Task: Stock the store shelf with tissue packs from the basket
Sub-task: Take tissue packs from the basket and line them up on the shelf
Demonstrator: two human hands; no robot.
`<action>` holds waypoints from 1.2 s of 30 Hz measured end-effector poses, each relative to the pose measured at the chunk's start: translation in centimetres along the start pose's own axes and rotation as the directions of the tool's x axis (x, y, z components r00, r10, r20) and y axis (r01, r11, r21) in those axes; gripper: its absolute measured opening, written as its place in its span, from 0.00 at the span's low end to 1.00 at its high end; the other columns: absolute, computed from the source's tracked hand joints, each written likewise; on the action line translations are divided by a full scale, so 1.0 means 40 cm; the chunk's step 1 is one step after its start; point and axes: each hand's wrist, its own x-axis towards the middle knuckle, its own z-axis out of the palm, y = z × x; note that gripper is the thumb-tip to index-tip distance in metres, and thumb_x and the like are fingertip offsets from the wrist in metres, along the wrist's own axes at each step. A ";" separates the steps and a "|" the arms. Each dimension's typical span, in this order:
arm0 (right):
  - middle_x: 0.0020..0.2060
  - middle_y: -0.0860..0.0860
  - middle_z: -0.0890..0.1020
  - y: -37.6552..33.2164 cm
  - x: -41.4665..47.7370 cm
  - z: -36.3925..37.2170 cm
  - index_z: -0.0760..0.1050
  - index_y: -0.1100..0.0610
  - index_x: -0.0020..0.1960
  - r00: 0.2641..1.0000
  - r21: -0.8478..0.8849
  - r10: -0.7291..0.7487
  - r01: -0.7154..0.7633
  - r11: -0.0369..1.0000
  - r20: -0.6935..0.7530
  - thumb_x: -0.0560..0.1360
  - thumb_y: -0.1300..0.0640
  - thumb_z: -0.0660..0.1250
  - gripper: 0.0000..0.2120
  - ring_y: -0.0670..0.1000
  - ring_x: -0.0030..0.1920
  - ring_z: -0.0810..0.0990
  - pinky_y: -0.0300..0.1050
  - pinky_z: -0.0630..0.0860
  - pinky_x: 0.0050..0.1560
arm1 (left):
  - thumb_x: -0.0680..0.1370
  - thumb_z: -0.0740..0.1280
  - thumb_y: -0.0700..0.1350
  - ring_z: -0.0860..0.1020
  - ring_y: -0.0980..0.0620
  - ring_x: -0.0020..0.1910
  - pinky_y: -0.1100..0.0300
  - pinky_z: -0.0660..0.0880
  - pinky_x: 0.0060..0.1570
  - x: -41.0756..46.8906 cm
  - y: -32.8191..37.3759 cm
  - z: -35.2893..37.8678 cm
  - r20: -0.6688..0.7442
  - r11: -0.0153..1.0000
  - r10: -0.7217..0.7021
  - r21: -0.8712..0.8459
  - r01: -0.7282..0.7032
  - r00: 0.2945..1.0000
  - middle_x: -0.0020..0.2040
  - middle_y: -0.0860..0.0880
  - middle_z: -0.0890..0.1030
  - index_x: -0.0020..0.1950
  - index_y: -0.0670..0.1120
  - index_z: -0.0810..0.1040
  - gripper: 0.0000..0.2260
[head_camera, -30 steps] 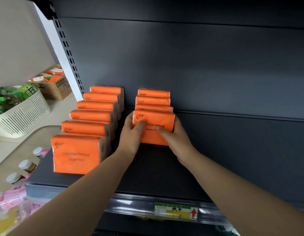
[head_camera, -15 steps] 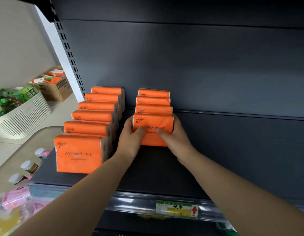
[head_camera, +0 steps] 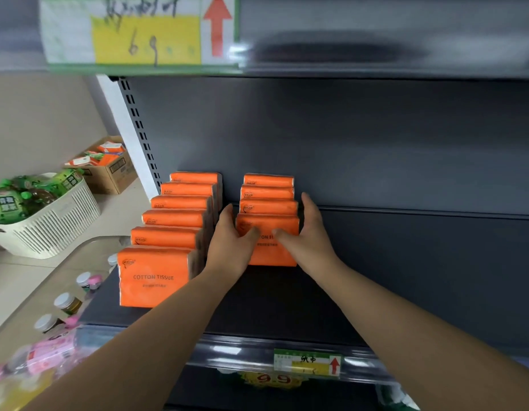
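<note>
Two rows of orange tissue packs stand upright on the dark shelf (head_camera: 287, 307). The left row (head_camera: 156, 277) runs back to the rear panel with several packs. The right row is shorter, and its front pack (head_camera: 272, 253) sits between my hands. My left hand (head_camera: 232, 241) presses its left side with the thumb on the front face. My right hand (head_camera: 307, 235) holds its right side, fingers stretched back along the row and thumb on the front. No tissue basket shows in this view.
A white basket (head_camera: 58, 229) of green bottles stands on the floor at the left, with a cardboard box (head_camera: 112, 170) behind it. Capped bottles (head_camera: 64, 304) and pink packs sit lower left. The shelf above carries a price tag (head_camera: 138, 34). Bare shelf stretches to the right.
The view has tilted up, bringing the upper shelf edge and its tag into sight. My right hand's fingers have spread back along the row. The front pack has stayed in place.
</note>
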 end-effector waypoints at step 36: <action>0.78 0.51 0.43 -0.101 -0.419 -0.087 0.41 0.50 0.78 0.977 -0.818 -0.041 0.197 0.540 0.208 0.75 0.45 0.62 0.40 0.54 0.77 0.40 0.59 0.41 0.75 | 0.78 0.59 0.56 0.47 0.44 0.79 0.44 0.47 0.76 -0.432 0.045 -0.080 0.260 0.319 0.267 0.885 -0.339 0.928 0.79 0.44 0.52 0.79 0.47 0.51 0.33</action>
